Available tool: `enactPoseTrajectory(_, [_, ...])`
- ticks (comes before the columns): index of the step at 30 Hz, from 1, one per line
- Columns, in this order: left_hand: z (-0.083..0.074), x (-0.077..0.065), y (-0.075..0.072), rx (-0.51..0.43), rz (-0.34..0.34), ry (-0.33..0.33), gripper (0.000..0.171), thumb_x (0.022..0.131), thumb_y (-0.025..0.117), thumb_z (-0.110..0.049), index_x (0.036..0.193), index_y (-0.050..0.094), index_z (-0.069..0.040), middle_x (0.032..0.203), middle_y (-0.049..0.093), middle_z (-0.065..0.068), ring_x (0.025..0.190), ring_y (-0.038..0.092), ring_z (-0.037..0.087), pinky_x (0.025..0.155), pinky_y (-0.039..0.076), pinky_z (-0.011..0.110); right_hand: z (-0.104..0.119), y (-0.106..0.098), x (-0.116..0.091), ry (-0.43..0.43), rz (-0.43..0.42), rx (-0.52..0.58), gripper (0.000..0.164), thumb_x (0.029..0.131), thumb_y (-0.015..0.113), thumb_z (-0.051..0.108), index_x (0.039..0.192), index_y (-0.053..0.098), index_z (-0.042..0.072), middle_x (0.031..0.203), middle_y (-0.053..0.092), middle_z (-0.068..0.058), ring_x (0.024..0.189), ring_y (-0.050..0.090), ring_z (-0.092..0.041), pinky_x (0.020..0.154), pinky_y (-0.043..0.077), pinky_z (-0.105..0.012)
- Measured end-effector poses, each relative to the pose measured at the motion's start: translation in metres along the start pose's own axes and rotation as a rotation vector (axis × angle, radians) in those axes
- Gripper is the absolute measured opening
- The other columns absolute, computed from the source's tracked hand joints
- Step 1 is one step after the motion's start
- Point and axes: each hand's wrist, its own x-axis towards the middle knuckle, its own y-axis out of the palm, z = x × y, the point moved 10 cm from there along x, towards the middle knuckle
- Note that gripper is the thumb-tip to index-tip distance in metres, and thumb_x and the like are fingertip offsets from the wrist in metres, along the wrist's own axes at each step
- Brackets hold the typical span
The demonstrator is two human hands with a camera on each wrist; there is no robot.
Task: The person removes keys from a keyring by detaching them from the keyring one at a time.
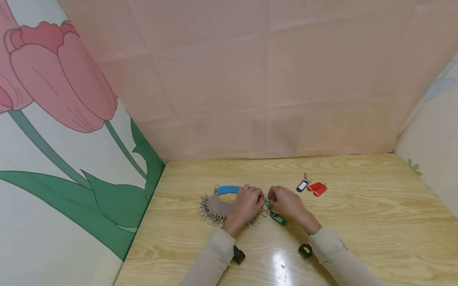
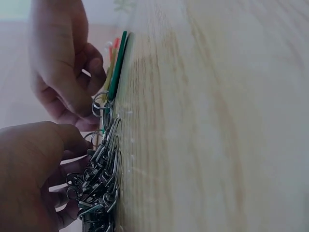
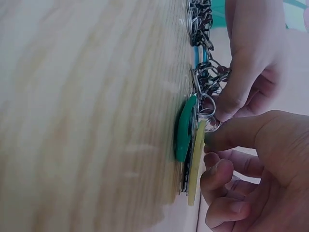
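Note:
A key holder lies flat on the table, with a blue handle (image 1: 229, 189), a grey curved plate (image 1: 219, 205) and many metal clips and rings (image 2: 99, 179) along its edge. My left hand (image 1: 247, 203) covers its right part, and its thumb and forefinger pinch a small metal ring at that end. Close beside it, my right hand (image 1: 288, 203) pinches a small green piece at the ring, partly hidden by the fingers. Below the right fingertips lies a green key tag (image 1: 278, 219). A yellow tag (image 3: 195, 169) stands alongside the green one in the right wrist view.
Beyond my right hand lie a black-rimmed key tag (image 1: 302, 186) with a key (image 1: 305, 176) and two red tags (image 1: 320, 191). A pink cloth wall (image 1: 222, 131) rises behind the wooden table (image 1: 375, 206); painted walls flank it.

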Motion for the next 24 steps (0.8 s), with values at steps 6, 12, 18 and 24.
enactPoseTrajectory(6, [0.003, 0.0, 0.001, -0.058, 0.004, -0.027, 0.013, 0.106, 0.066, -0.026, 0.1, 0.077, -0.023, 0.094, 0.073, -0.011, 0.085, 0.052, 0.009, 0.08, 0.04, 0.025, 0.006, 0.002, 0.0, -0.016, -0.009, 0.002, 0.012, 0.092, 0.08, 0.02, 0.09, 0.068, 0.015, 0.083, 0.065, 0.001, 0.068, 0.057, -0.014, 0.057, 0.045, -0.032])
enactPoseTrajectory(12, [0.004, -0.001, 0.0, -0.095, 0.008, -0.04, 0.012, 0.105, 0.067, -0.026, 0.101, 0.078, -0.022, 0.094, 0.074, -0.01, 0.085, 0.053, 0.009, 0.08, 0.041, 0.025, 0.01, 0.005, 0.002, -0.025, -0.011, -0.013, 0.017, 0.092, 0.081, 0.022, 0.085, 0.067, 0.016, 0.079, 0.063, 0.003, 0.064, 0.056, -0.012, 0.055, 0.044, -0.03])
enactPoseTrajectory(18, [0.006, -0.002, 0.0, -0.124, 0.0, -0.041, 0.01, 0.104, 0.069, -0.025, 0.101, 0.078, -0.022, 0.095, 0.075, -0.01, 0.084, 0.052, 0.008, 0.079, 0.039, 0.025, 0.011, 0.005, 0.002, -0.029, -0.026, -0.038, 0.019, 0.094, 0.08, 0.025, 0.084, 0.067, 0.015, 0.078, 0.062, 0.002, 0.062, 0.055, -0.012, 0.052, 0.043, -0.029])
enactPoseTrajectory(24, [0.007, -0.003, -0.001, -0.15, -0.011, -0.034, 0.011, 0.104, 0.068, -0.026, 0.101, 0.078, -0.024, 0.095, 0.077, -0.011, 0.083, 0.051, 0.007, 0.08, 0.04, 0.026, 0.012, 0.006, 0.002, -0.03, -0.019, -0.047, 0.019, 0.096, 0.078, 0.025, 0.085, 0.067, 0.014, 0.078, 0.062, 0.001, 0.061, 0.055, -0.012, 0.051, 0.043, -0.029])
